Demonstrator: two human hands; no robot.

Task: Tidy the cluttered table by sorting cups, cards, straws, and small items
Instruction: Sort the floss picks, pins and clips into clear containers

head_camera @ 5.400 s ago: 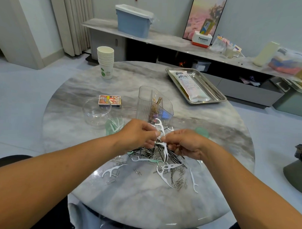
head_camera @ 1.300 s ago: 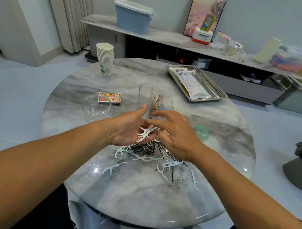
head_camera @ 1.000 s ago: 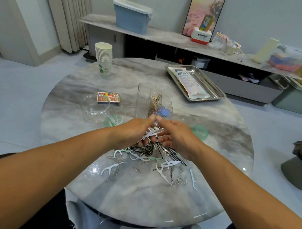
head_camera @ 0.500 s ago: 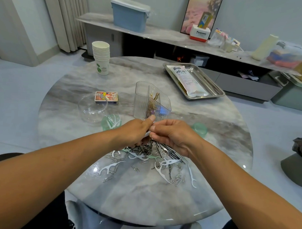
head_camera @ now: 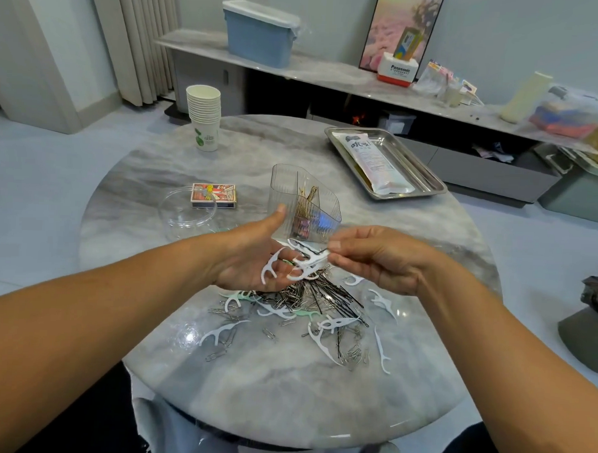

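Note:
My left hand (head_camera: 252,258) lies palm up above the table, thumb raised, with several white floss picks (head_camera: 301,265) resting across its fingers. My right hand (head_camera: 374,259) pinches the end of one of those picks at the left hand's fingertips. Below both hands is a mixed pile of black hairpins and paper clips (head_camera: 317,298), with more white and green floss picks (head_camera: 320,342) scattered around it. A clear ribbed organiser (head_camera: 302,202) holding hairpins stands just behind the hands.
A clear round container (head_camera: 186,215) and a card box (head_camera: 213,196) sit at the left. A stack of paper cups (head_camera: 203,118) stands at the far left. A metal tray (head_camera: 434,187) with a packet (head_camera: 371,161) lies at the back right.
My left hand has turned palm up and opened, showing the gathered floss picks. My right hand has drawn slightly to the right, still at the picks.

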